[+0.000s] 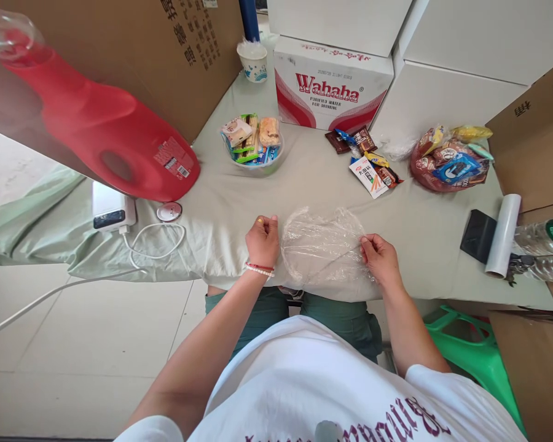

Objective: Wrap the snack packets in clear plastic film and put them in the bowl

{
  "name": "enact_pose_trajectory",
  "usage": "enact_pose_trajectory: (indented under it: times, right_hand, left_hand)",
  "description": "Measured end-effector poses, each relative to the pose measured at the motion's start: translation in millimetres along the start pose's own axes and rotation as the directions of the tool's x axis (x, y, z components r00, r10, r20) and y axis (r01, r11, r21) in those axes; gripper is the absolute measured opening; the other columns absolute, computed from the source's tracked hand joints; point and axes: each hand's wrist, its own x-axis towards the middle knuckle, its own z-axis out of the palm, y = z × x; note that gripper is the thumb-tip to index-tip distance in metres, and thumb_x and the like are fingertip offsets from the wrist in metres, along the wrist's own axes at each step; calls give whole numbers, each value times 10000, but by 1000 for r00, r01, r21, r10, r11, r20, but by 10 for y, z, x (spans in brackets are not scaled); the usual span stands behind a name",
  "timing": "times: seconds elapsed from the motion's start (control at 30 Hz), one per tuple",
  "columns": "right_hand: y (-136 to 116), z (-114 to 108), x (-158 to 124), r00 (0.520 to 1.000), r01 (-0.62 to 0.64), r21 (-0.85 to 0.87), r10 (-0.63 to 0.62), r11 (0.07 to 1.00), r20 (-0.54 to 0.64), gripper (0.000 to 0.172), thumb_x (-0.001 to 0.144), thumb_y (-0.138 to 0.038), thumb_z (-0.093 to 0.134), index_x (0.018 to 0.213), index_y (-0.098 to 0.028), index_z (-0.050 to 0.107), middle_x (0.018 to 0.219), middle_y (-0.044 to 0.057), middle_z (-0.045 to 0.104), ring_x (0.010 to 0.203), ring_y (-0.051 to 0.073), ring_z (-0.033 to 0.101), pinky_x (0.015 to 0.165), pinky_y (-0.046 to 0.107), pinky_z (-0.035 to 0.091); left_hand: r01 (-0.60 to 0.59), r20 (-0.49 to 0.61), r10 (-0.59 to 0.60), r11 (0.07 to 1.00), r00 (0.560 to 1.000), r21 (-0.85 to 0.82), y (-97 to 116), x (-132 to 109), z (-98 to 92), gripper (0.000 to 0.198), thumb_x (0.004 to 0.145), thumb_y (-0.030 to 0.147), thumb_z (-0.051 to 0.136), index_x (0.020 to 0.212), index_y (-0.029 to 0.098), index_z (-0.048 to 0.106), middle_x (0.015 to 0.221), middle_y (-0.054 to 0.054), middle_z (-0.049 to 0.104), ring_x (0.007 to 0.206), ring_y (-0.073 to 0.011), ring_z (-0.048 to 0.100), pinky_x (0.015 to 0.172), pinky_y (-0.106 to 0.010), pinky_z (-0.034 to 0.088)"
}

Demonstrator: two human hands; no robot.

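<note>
A thin, crinkled clear plastic film (pixel 322 245) lies spread near the table's front edge, between my hands. My left hand (pixel 263 242) is closed at the film's left edge, thumb against the bent fingers; the exact contact is hard to see. At the opposite side, my right hand (pixel 380 259) pinches the film's right edge between thumb and fingers. Beyond the film stands a clear round bowl (pixel 258 167) of wrapped snacks. Several loose snack packets (pixel 368 178) lie to its right. Farther right is a reddish-brown bowl (pixel 435 181) heaped with packets.
A large red jug (pixel 115 132) stands left, near a white power bank (pixel 113 209) with a cable. A Wahaha carton (pixel 334 86) and paper cups (pixel 253 61) are at the back. On the right lie a plastic roll (pixel 503 236) and bottles (pixel 541 236); below is a green stool (pixel 477 350).
</note>
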Motion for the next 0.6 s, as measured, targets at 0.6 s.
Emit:
enact_pose_trajectory:
  times: [0.6]
  right_hand:
    - [-422,-329,437,915,279,-338,-141,899,379,601,823,-549,761,1319,-214,703,1155,105,750,1016,257,701,905,401,566]
  left_hand:
    - [-412,270,352,887,896,210,46,53,462,232,1047,283,434,1050,201,652,1073,-131,678,1021,-270,628,926,-381,453]
